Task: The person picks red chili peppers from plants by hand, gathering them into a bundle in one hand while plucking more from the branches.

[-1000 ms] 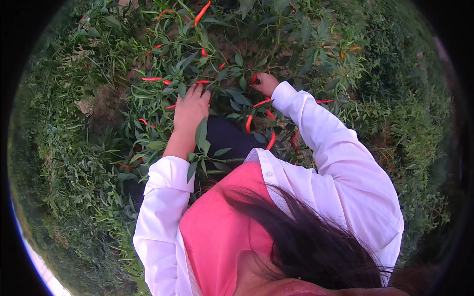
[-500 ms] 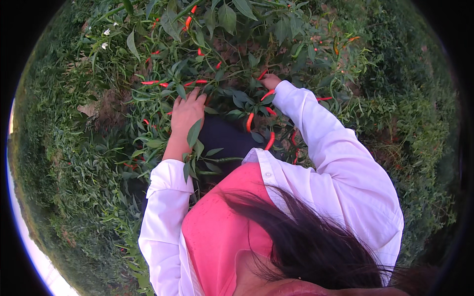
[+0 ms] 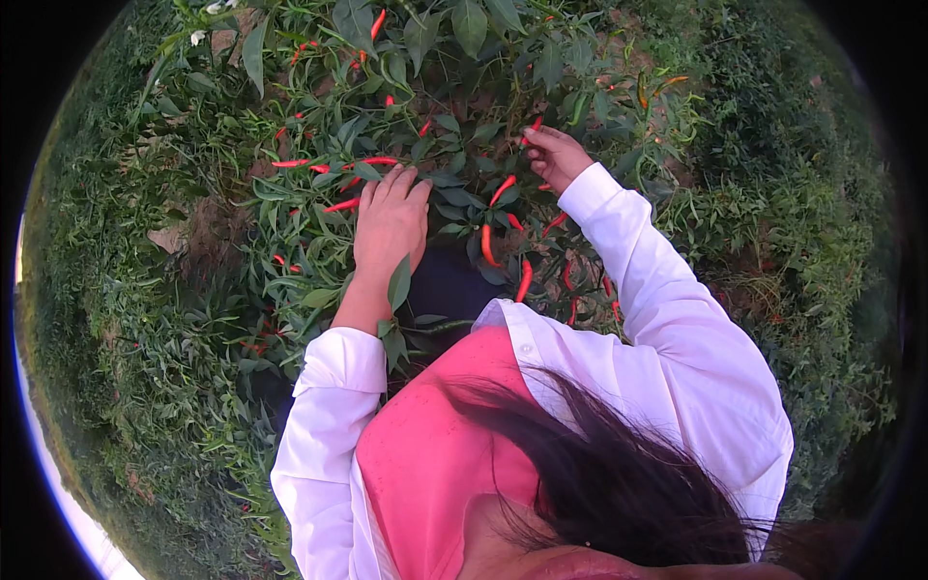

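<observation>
My right hand (image 3: 559,158) is closed in a pinch on a slim red chili pepper (image 3: 531,132), which points up from the fingertips in front of the plant. The left hand (image 3: 391,217) rests back-up among the leaves, open, its fingers stretched out; the palm is hidden. Close by its fingers, one red chili (image 3: 343,205) sticks out to the left and another red chili (image 3: 378,160) lies just beyond. Between the two hands hang a curved orange-red chili (image 3: 487,246), a red chili (image 3: 503,189) and, nearer me, a red chili (image 3: 524,280).
Dense chili plants surround me, with broad leaves (image 3: 470,27) at the far side. Small white flowers (image 3: 197,38) show at the far left, and an orange chili (image 3: 672,83) at the far right. Bare soil (image 3: 208,227) shows between plants on the left.
My right hand has come up out of the foliage, slightly right and away from me, with the red chili now plain in its fingers. My left hand has shifted a little to the right.
</observation>
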Motion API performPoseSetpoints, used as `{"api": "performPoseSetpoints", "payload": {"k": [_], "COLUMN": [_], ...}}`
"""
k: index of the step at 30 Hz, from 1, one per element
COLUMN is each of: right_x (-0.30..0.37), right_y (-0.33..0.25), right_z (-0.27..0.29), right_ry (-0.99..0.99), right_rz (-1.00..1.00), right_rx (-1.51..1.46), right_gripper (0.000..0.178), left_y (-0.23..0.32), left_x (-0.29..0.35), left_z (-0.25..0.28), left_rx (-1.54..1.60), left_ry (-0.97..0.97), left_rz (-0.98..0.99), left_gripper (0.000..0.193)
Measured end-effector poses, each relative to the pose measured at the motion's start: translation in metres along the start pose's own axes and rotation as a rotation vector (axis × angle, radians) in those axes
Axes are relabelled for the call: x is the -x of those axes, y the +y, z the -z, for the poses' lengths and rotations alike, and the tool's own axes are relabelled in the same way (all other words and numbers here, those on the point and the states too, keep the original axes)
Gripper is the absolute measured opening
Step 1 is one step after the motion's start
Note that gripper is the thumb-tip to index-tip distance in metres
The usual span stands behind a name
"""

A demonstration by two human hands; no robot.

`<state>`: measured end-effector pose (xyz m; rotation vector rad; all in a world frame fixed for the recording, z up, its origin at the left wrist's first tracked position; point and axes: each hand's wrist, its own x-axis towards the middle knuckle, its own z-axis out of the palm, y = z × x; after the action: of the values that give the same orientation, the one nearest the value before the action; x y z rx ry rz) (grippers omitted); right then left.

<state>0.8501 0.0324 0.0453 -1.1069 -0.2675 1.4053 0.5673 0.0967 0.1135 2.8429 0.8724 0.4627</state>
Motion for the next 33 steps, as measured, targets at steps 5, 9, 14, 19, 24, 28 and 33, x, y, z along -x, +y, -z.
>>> {"api": "performPoseSetpoints", "payload": {"k": [5, 9, 14, 19, 24, 28, 33], "right_x": [0.075, 0.100, 0.113, 0.125, 0.128, 0.128, 0.128], "right_y": [-0.014, 0.000, 0.010, 0.013, 0.020, 0.022, 0.021], "right_z": [-0.061, -0.103, -0.110, -0.109, -0.114, -0.114, -0.114], "right_ry": [-0.221, -0.373, -0.185, -0.188, -0.135, -0.147, -0.132], "right_rz": [0.170, 0.381, 0.338, 0.443, 0.468, 0.341, 0.419], "right_rx": [0.637, 0.920, 0.918, 1.138, 1.017, 0.835, 1.042], "right_gripper": [0.022, 0.023, 0.020, 0.027, 0.025, 0.024, 0.022], "left_y": [0.042, 0.050, 0.040, 0.035, 0.038, 0.042, 0.045], "left_x": [-0.021, -0.020, -0.002, 0.009, 0.013, 0.018, 0.022], "left_z": [0.009, 0.010, -0.008, -0.011, -0.009, -0.010, -0.012], "left_rx": [0.825, 1.274, 1.807, 1.991, 2.007, 1.986, 1.982], "left_ry": [0.075, -0.207, 0.032, 0.077, 0.099, 0.120, 0.144], "left_rz": [0.211, 0.520, 0.677, 0.767, 0.774, 0.745, 0.717], "left_gripper": [0.028, 0.026, 0.018, 0.009, 0.007, 0.009, 0.011]}}
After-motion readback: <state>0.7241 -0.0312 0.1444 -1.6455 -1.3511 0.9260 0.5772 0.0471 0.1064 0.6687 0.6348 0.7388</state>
